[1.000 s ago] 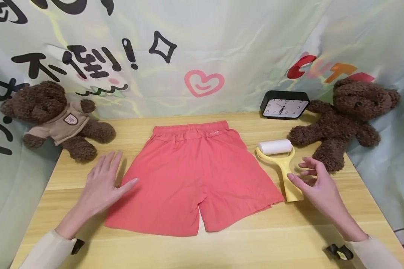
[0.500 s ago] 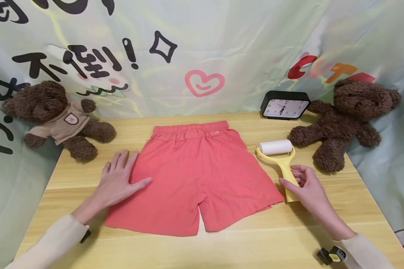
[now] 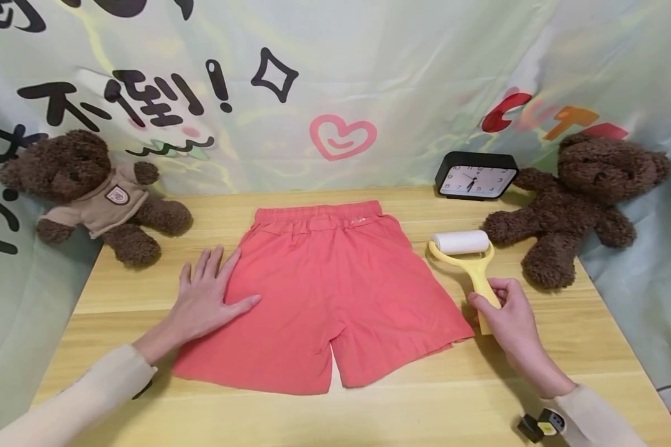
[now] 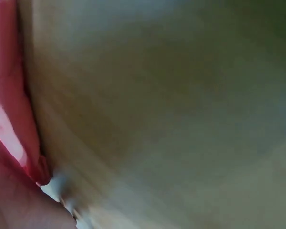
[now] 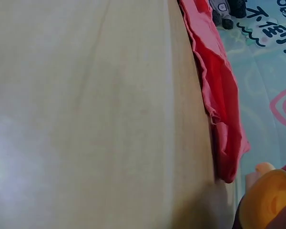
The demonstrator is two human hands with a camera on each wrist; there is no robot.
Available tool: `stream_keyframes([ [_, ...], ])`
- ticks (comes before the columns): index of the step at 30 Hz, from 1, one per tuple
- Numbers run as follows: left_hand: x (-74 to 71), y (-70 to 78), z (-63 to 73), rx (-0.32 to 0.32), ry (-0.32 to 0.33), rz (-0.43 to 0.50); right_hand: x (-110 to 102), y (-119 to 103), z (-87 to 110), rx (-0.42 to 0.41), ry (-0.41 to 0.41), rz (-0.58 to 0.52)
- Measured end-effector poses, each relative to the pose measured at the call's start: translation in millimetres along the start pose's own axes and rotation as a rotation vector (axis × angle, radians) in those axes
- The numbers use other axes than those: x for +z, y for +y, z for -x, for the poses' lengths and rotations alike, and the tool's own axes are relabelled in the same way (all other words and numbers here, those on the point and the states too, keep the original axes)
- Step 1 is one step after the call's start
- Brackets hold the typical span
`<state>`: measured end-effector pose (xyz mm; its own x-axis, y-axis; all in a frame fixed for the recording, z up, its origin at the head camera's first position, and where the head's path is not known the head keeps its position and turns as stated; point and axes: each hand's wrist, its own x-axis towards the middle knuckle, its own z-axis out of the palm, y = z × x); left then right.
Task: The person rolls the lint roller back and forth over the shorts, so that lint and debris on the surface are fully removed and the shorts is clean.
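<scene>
A pair of red shorts (image 3: 324,292) lies spread on the wooden table, waistband toward the back wall. My left hand (image 3: 204,304) rests on the left side of the shorts, fingers spread and straight, thumb over the cloth. To the right of the shorts is a lint roller (image 3: 475,267) with a yellow handle and a white roll. My right hand (image 3: 511,320) grips its handle between thumb and fingers. In the right wrist view the end of the handle (image 5: 267,200) shows at the lower right, near the hem of the shorts (image 5: 224,119). The left wrist view is blurred.
A brown teddy bear in a beige shirt (image 3: 112,205) sits at the back left of the table (image 3: 380,416). Another brown teddy bear (image 3: 570,217) sits at the back right, beside a black clock (image 3: 477,177). A printed cloth (image 3: 402,81) hangs behind.
My left hand has moved right and come down onto the shorts. The right hand has moved left to the lint roller and taken hold of its handle.
</scene>
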<state>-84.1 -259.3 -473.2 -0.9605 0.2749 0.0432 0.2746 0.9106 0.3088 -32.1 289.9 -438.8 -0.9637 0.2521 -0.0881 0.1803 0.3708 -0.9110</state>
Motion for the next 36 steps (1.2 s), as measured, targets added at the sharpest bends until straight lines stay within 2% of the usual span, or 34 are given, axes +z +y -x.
stream_keyframes([
  [5, 4.6, -2.3, 2.5, 0.022, 0.032, -0.013, 4, -11, -6.6, -0.031, 0.028, -0.062],
  [12, 9.1, -6.6, 6.9, 0.032, 0.05, -0.019, 18, -35, -22.1, -0.122, 0.001, 0.024],
  [23, 18.4, -9.9, 5.3, 0.03, 0.125, -0.056, 68, -93, -57.0, -0.295, -0.169, -0.018],
  [30, 18.9, -7.1, 6.1, 0.035, 0.149, -0.049, 113, -122, -81.8, -0.448, -0.373, 0.092],
  [36, 19.8, -8.1, 3.7, 0.044, 0.174, -0.048, 154, -145, -96.5, -0.513, -0.519, 0.149],
])
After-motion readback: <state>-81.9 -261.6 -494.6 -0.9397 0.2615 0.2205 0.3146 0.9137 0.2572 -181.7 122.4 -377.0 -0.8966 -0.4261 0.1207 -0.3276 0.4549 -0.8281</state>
